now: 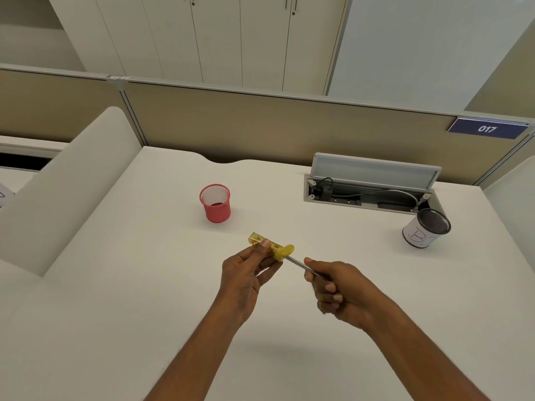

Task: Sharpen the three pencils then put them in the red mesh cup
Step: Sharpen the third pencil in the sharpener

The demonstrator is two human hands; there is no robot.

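Note:
My left hand [246,273] grips a yellow see-through sharpener [269,246] above the white desk [144,285], thumb on top of it. My right hand [333,287] grips a grey pencil [298,263] whose tip sits inside the sharpener's round end. The red mesh cup [215,203] stands upright farther back and to the left of my hands, with nothing visible inside it. Only this one pencil is in view.
A white-wrapped mesh cup with a dark rim [425,228] stands at the right. Behind it an open cable tray [367,188] with its lid up is set into the desk. A beige partition [260,125] runs along the back, and a white divider [66,175] rises at the left.

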